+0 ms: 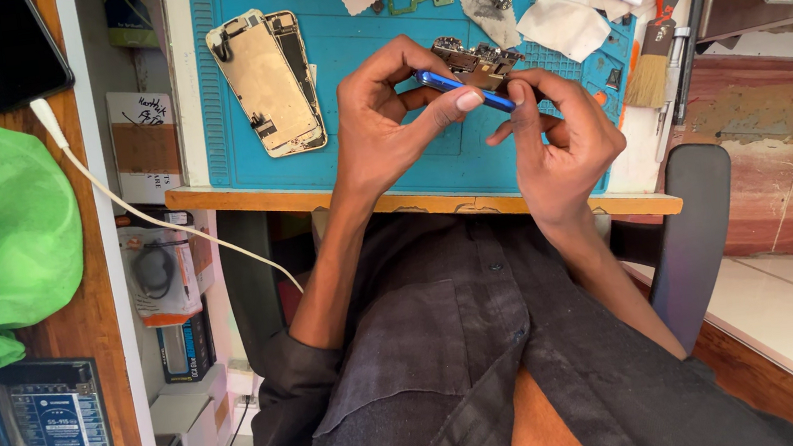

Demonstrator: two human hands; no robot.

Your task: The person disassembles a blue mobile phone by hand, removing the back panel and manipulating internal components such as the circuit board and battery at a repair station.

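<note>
Hands meet over the blue repair mat (380, 170): left hand (382, 119) and right hand (557, 138) both pinch a blue-edged phone frame (466, 88) above its near half. Left of them on the mat lies an opened phone (268, 82).

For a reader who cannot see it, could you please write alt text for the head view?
Both hands, left hand and right hand, hold a slim blue phone frame edge-on above a blue work mat. An opened phone lies on the mat to the left, a brush to the right.
</note>
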